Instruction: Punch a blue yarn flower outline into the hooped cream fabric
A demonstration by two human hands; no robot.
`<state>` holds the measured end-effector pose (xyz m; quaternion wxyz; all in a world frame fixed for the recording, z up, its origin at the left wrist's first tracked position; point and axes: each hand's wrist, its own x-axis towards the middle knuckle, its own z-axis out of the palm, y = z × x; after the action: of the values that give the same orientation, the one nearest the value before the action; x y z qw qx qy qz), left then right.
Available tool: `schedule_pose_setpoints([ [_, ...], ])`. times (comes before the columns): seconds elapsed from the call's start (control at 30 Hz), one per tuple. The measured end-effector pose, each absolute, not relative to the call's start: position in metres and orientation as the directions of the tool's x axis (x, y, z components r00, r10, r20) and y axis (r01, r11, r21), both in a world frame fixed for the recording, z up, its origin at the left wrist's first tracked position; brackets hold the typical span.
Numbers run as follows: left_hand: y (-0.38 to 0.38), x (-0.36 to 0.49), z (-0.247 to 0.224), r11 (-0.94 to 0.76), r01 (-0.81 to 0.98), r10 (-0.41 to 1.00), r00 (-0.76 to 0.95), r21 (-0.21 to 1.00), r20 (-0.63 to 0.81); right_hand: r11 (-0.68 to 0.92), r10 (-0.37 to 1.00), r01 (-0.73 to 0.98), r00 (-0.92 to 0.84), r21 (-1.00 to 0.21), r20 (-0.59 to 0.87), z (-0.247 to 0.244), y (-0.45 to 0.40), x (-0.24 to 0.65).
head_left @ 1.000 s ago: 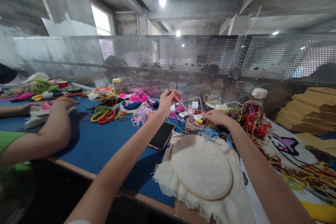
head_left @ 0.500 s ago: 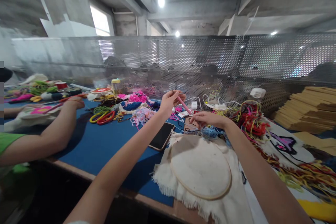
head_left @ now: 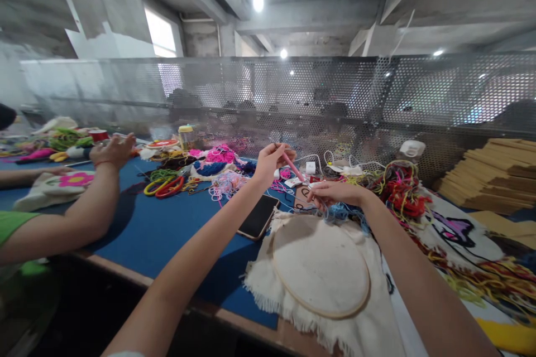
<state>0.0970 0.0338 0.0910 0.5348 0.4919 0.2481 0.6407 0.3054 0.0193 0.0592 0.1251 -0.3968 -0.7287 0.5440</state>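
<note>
My left hand is closed around a pink pen-shaped tool that looks like a punch needle, its thin tip slanting down to the right. At that tip my right hand has its fingers pinched together, and light blue yarn trails at and below them. The strand between the fingers is too fine to follow clearly. Below both hands lies a round wooden embroidery hoop with plain cream cloth stretched in it; the cloth's edges are frayed. Neither hand touches the hoop.
A phone lies left of the hoop on the blue tabletop. Yarn heaps and brown cardboard are at the right. Scissors with red and yellow handles lie left. A co-worker's arm reaches in beside a flower-patterned cloth.
My right hand has shifted slightly right, away from the pink tool's tip, which now shows more. My left hand stays put. The co-worker's hand has lifted and moved back from the flower-patterned cloth.
</note>
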Motion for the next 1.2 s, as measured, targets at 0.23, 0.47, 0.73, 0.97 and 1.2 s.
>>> schedule_pose_setpoints([
  [0.23,0.033,0.096,0.091,-0.314,-0.425,0.927,0.057,0.849,0.371,0.048,0.696,0.517,-0.631,-0.855,-0.343,0.055,0.021,0.308],
  [0.47,0.034,0.096,0.09,-0.311,-0.41,0.928,0.063,0.857,0.367,0.18,0.82,0.472,-0.557,-0.863,-0.133,0.062,0.022,0.306],
  [0.73,0.025,0.101,0.094,-0.341,-0.401,0.914,0.068,0.85,0.399,0.452,0.817,0.345,-0.529,-0.823,0.227,0.082,0.009,0.274],
  [0.97,0.011,0.11,0.098,-0.445,-0.299,0.859,0.123,0.844,0.497,0.437,0.803,0.406,-0.578,-0.803,0.145,0.088,0.002,0.272],
  [1.2,0.006,0.117,0.097,-0.491,-0.198,0.833,0.177,0.848,0.524,0.336,0.72,0.313,-0.693,-0.888,0.028,0.083,0.006,0.279],
])
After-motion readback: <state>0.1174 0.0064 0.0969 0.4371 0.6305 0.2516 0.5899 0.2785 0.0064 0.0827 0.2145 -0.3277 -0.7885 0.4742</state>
